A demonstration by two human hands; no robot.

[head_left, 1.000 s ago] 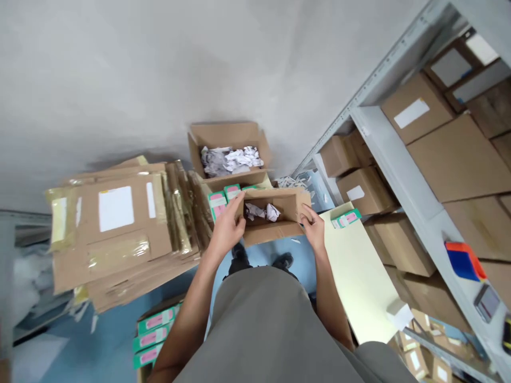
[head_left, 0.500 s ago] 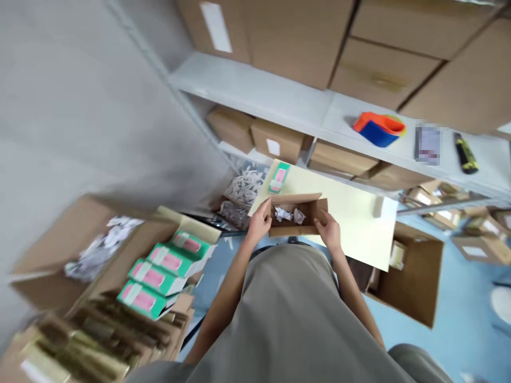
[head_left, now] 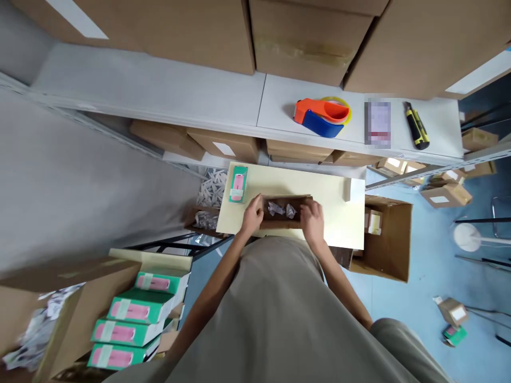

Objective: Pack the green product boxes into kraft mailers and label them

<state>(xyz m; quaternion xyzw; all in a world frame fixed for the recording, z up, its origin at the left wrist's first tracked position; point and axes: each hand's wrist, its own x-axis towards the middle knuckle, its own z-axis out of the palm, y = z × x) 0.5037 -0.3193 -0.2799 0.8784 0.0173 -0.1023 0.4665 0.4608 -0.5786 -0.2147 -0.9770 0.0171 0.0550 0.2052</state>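
A small open cardboard box (head_left: 275, 225) is at the near edge of the pale yellow tabletop (head_left: 279, 178). Crumpled paper (head_left: 275, 208) lies inside it in two wads. My left hand (head_left: 253, 214) grips the box's left end, with thumb and fingers pinched on the wall. At the opposite end my right hand (head_left: 313, 221) is closed on the wall, its fingertips partly hidden. To the left on the tabletop lies a green and pink packet (head_left: 238, 184). A small white box (head_left: 354, 190) stands near the tabletop's right end.
On the shelf (head_left: 159, 80) above are an orange and blue tape dispenser (head_left: 322, 116), a blurred-out flat object (head_left: 378, 123) and a yellow-black utility knife (head_left: 416, 126). Several green packets (head_left: 130, 311) fill a carton at lower left. A large open carton (head_left: 393, 250) stands right of the table.
My view has turned right, from the wall and flattened cardboard to the shelf and table. Both hands have carried the small box along, over to the tabletop.
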